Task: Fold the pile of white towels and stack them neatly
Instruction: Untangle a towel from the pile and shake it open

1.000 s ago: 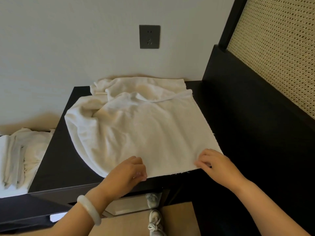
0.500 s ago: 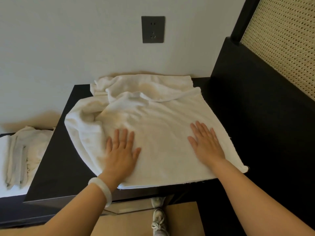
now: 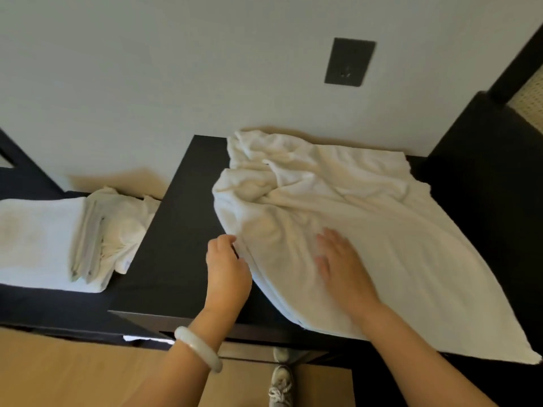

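A large white towel (image 3: pixel 396 245) lies spread over the dark table (image 3: pixel 176 236), crumpled toward the wall, with another rumpled towel (image 3: pixel 293 154) under its far edge. My right hand (image 3: pixel 338 268) rests flat on the towel, palm down, fingers apart. My left hand (image 3: pixel 226 268), with a pale bangle on the wrist, has its fingers curled at the towel's left edge; whether they pinch the cloth is hidden. On a lower surface at the left sits a stack of folded white towels (image 3: pixel 44 242) with a loose crumpled one (image 3: pixel 123 227) beside it.
A white wall with a dark socket plate (image 3: pixel 349 63) runs behind the table. A tall black headboard panel (image 3: pixel 484 160) stands at the right. Wooden floor (image 3: pixel 73 374) and my shoe (image 3: pixel 280 386) show below the table's front edge.
Both hands slid left across the towel; the left hand left the cloth's surface and curled at its left edge. My view swung left, bringing the folded stack into sight.
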